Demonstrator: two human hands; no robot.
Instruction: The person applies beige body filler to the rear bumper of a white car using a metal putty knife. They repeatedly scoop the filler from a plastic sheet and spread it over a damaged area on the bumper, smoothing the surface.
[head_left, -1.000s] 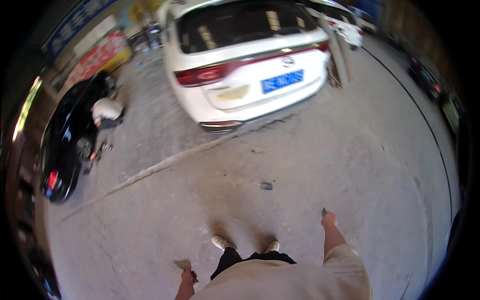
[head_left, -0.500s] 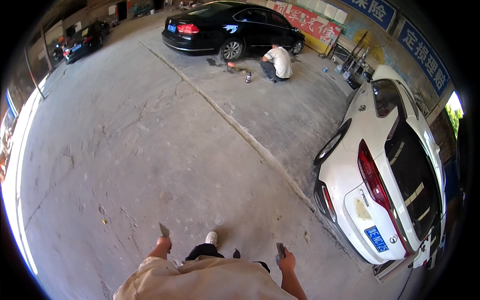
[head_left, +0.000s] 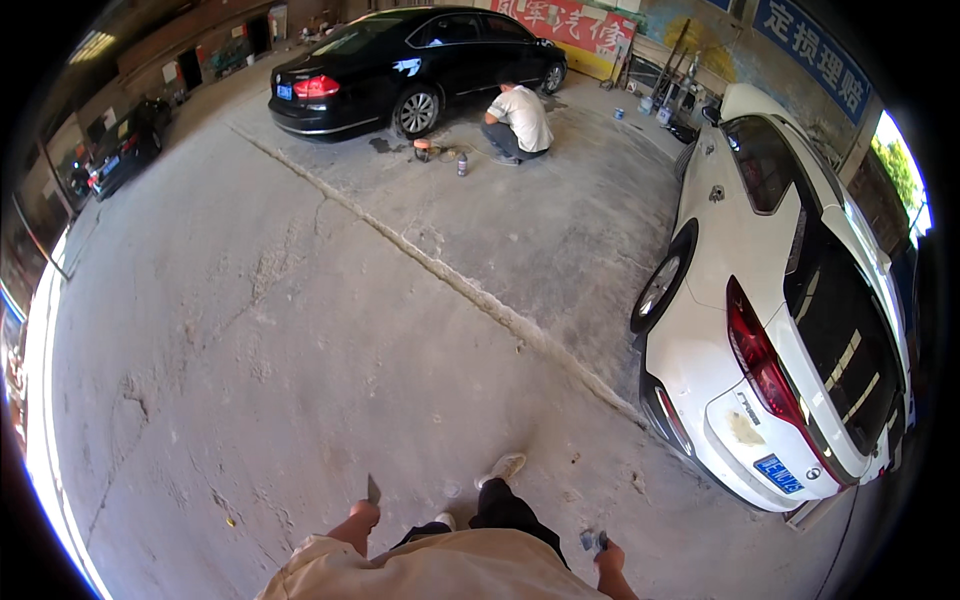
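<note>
I am on my feet on a concrete floor. My left hand (head_left: 365, 513) is closed around a putty knife (head_left: 374, 488), its thin grey blade pointing ahead and the handle hidden in my fist. Low on the right, my right hand (head_left: 609, 558) grips a flat dark-grey tool (head_left: 594, 541); its exact kind is too small to make out. Neither hand touches anything else. To my right stands a white car (head_left: 690, 390), its rear toward me, with a dull beige patch (head_left: 742, 424) on the back panel.
A black car (head_left: 440, 60) stands farther ahead, a person (head_left: 519, 122) squatting beside it near a dark bottle (head_left: 462, 164) and an orange tool (head_left: 422, 150). A raised concrete seam (head_left: 440, 268) crosses the floor. Another dark car (head_left: 128, 145) is at far left.
My view has turned a little to the right, and my right foot has come forward in a step. Both hands still hold their tools; the right one sits lower in the picture.
</note>
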